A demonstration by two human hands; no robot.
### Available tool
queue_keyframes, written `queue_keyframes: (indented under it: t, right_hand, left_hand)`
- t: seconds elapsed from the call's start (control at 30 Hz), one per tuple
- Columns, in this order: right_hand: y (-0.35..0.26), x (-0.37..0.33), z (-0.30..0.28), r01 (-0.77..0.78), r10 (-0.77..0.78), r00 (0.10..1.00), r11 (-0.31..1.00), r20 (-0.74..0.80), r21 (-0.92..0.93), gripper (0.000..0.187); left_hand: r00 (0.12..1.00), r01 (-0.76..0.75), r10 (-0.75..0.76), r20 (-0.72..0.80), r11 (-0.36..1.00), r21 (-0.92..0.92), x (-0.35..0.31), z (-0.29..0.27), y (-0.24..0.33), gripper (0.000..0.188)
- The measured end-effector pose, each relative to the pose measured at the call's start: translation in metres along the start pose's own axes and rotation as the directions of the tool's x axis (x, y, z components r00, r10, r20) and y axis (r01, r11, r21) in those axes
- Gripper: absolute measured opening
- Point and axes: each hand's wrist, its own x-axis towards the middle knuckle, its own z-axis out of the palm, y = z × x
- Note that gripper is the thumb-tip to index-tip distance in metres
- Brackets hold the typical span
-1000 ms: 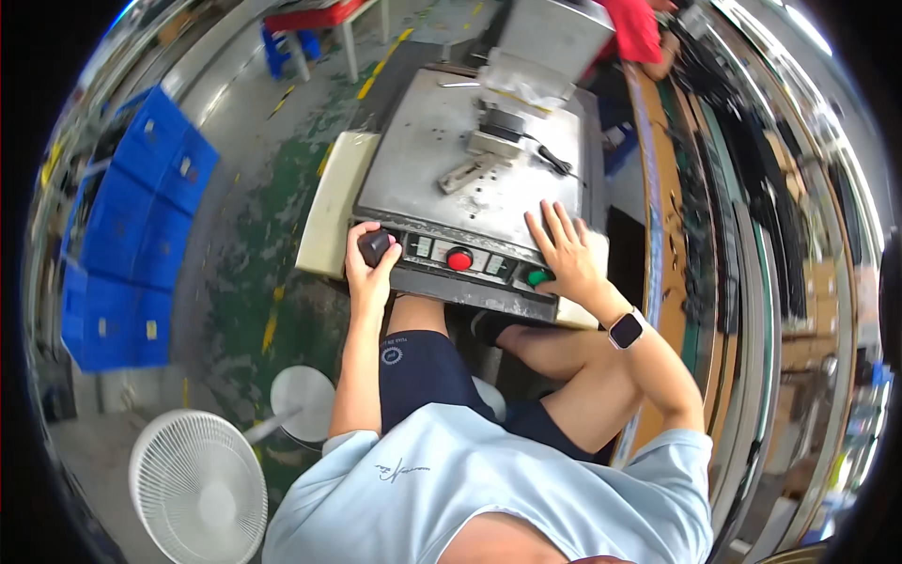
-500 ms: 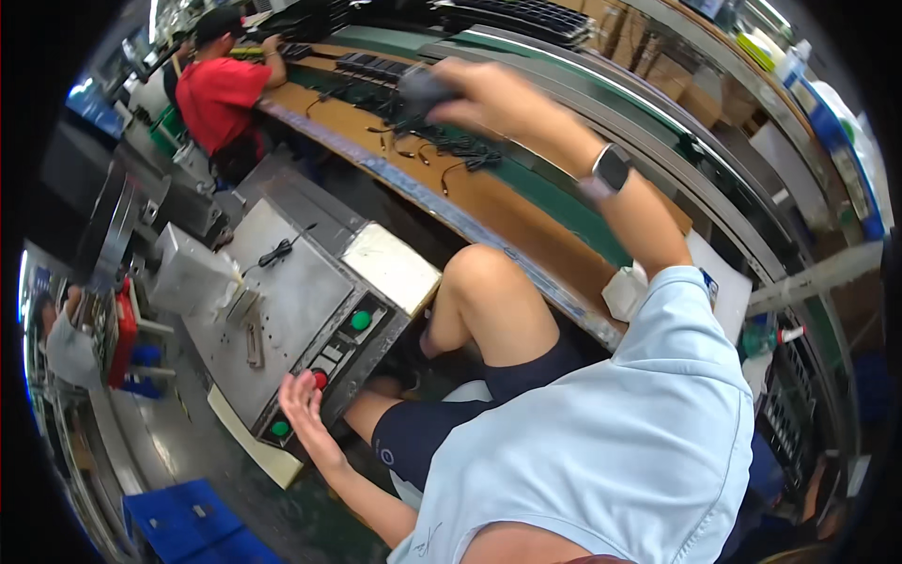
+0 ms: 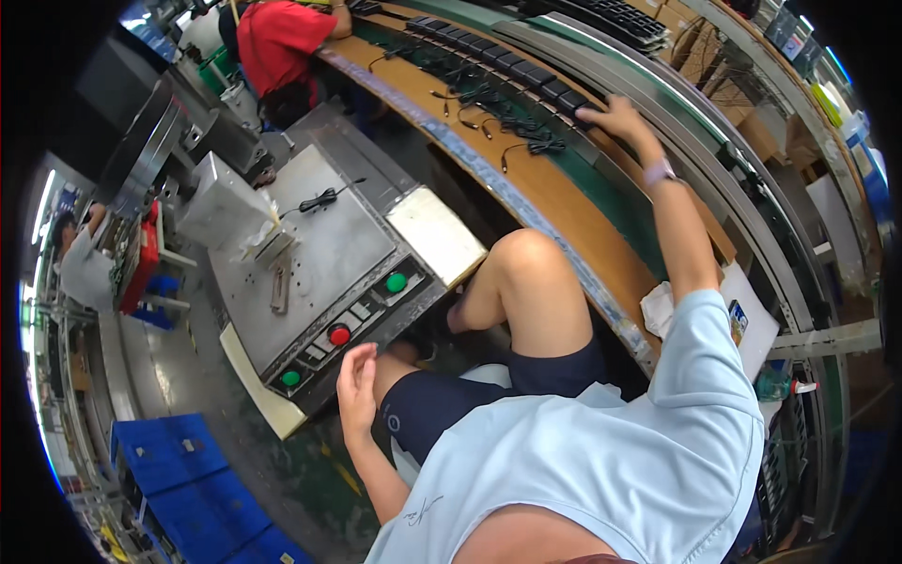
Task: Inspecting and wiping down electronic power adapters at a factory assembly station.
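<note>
My right hand is at the near end of a row of black power adapters on the long bench. Its thumb touches or nearly touches the last adapter, and its fingers are apart with nothing visible between them. A watch band circles that wrist. My left hand hovers by my thigh, fingers loosely bent and holding nothing. Closest to it is the red button on the front panel of a grey machine. A short black cable lies on the machine's top plate.
Cables with plugs spread over the brown bench top. Green buttons flank the red one. A person in red works at the bench's far left. Blue crates stand at lower left; a metal rail runs behind the bench.
My right hand has come down and right to the row's end, and the dark object it held has left its grip. My left hand has drawn back from the red button. The view has shifted.
</note>
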Motion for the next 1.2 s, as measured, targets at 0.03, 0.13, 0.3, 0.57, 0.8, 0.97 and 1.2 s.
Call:
queue_keyframes:
  t: [0.03, 0.13, 0.3, 0.57, 0.8, 0.97, 1.2]
  right_hand:
    - [-0.011, 0.003, 0.018, 0.006, -0.006, 1.0, 0.998, 0.017, -0.055, 0.086]
    - [-0.038, 0.003, 0.019, 0.146, -0.142, 0.989, 0.976, 0.033, -0.159, 0.066]
    - [-0.076, -0.057, -0.111, 0.573, -0.549, 0.676, 0.811, -0.492, -0.119, 0.072]
    - [-0.221, -0.101, -0.135, 0.747, -0.623, 0.653, 0.434, -0.431, 0.504, 0.053]
    - [-0.341, -0.106, 0.024, 0.412, -0.793, 0.598, 0.426, 0.113, 0.805, 0.049]
    - [-0.446, -0.128, 0.153, 0.721, -0.947, 0.31, 0.173, -0.089, 0.671, 0.05]
    - [-0.487, -0.156, 0.168, 0.966, -0.999, 0.005, -0.006, -0.042, 0.257, 0.058]
  left_hand:
    - [0.999, -0.046, 0.046, -0.002, 0.999, 0.001, 0.008, 0.004, 0.008, 0.024]
    - [0.988, -0.139, 0.135, -0.071, 0.989, -0.05, 0.015, 0.0, 0.022, 0.024]
    - [0.921, -0.254, 0.244, -0.304, 0.967, 0.007, 0.061, -0.059, 0.041, 0.015]
    - [0.795, -0.371, 0.563, -0.225, 0.745, 0.554, 0.236, -0.163, 0.013, 0.062]
    - [0.867, -0.498, 0.479, -0.135, 0.836, -0.231, 0.198, -0.168, 0.052, 0.081]
    - [0.841, -0.507, 0.357, -0.405, 0.265, -0.82, 0.074, -0.102, 0.024, 0.077]
    - [0.792, -0.361, -0.065, -0.607, 0.752, -0.551, -0.021, -0.054, -0.004, 0.047]
